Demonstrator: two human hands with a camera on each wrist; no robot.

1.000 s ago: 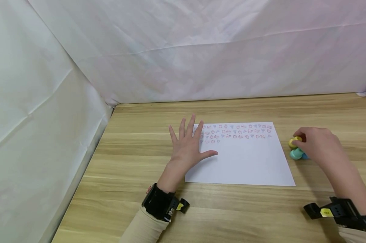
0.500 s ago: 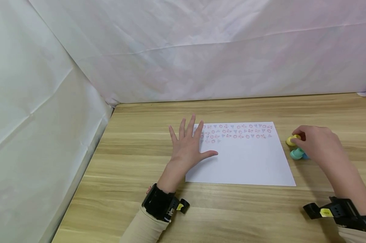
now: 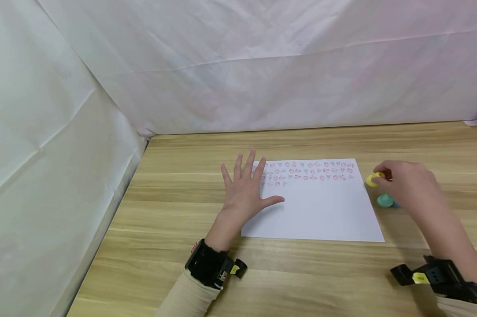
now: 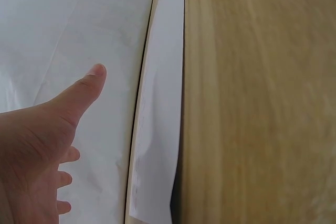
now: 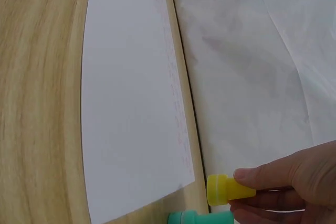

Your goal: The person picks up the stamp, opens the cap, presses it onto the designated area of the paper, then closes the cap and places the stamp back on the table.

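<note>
scene: we are looking down at a wooden counter (image 3: 183, 273) with white cloth draped behind and to the left of it.
paper: a white sheet (image 3: 317, 207) is lying flat near the middle of the counter.
stamped so far: small red and blue marks (image 3: 307, 171) are filling about two rows along the far edge of the sheet, and a third row is just starting at its left end.
left to fill: most of the sheet below those rows is showing blank, so we are judging the stamping as early on.
left hand (image 3: 244, 187): we are pressing it flat on the left edge of the sheet, fingers straight and spread, gripping nothing.
right hand (image 3: 410, 187): we are pinching a small yellow stamp (image 3: 372, 179) between thumb and fingertips, holding it just off the right edge of the sheet.
yellow stamp position: in the right wrist view the yellow stamp (image 5: 220, 189) is pointing its flat face toward the sheet, not touching it.
other stamps: a teal stamp (image 3: 384, 200) is lying on the counter just beside the right hand, with something blue behind it, too hidden for us to tell what.
</note>
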